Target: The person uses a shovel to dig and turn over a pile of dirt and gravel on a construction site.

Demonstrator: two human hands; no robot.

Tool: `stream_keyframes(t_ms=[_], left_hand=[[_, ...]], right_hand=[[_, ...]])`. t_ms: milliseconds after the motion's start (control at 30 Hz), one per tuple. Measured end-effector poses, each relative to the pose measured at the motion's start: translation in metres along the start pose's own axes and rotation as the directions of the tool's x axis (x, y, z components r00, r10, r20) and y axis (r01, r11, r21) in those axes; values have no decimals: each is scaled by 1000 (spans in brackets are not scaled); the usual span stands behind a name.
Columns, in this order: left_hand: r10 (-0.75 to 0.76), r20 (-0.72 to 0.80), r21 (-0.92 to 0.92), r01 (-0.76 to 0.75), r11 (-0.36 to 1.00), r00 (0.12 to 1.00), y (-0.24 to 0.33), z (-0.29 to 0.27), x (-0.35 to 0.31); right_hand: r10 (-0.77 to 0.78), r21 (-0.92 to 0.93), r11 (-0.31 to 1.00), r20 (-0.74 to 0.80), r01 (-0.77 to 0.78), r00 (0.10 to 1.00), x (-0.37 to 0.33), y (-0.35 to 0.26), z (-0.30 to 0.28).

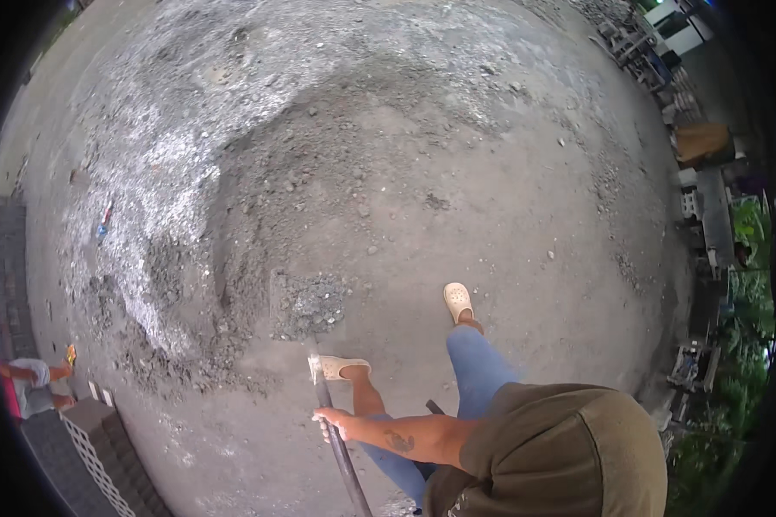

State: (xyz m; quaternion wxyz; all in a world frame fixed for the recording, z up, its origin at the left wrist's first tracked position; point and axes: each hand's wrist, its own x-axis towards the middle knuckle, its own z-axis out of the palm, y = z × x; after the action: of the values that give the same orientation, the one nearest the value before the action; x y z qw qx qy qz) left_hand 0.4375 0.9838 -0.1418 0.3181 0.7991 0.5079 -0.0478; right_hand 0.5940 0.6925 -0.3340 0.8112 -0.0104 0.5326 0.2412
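Note:
My right hand (334, 424) is closed around the dark shaft of a shovel (343, 465), its arm reaching across from an olive sleeve. A pale, worn collar joins the shaft to the blade, beside my cream clog. Grey, gravelly mix (317, 306) covers most of the blade, which lies low over the ground. Ahead and to the left spreads a broad heap of grey mix (276, 164), whitish along its far and left parts. My left hand is out of view; the shaft runs off the lower edge.
At the lower left, a person in red and grey (33, 379) is beside stacked dark blocks (103, 431). A small blue and red object (104, 221) lies on the heap. Assorted blocks and equipment (703, 207) line the right edge, with plants behind. My other clog (459, 299) stands farther right.

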Motion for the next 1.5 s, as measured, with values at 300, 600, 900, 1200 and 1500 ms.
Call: stream_keyframes(t_ms=[300,600,900,1200,1500], left_hand=[[474,652,-55,-587,808,592,35,247,-305],[110,834,-302,-279,912,-541,93,217,-954],[150,967,-5,-572,821,207,154,349,-694],[538,615,-86,-629,773,577,274,169,-413],[142,568,425,-437,793,811,2,128,-215]], right_hand=[[-548,511,568,-350,645,760,-312,-294,-476],[-613,169,51,-772,984,165,-825,-353,-831],[-370,580,242,-686,778,626,-491,-382,-763],[-307,584,699,-275,412,911,-290,-347,-402],[-459,-115,888,-249,445,853,-251,-350,-118]])
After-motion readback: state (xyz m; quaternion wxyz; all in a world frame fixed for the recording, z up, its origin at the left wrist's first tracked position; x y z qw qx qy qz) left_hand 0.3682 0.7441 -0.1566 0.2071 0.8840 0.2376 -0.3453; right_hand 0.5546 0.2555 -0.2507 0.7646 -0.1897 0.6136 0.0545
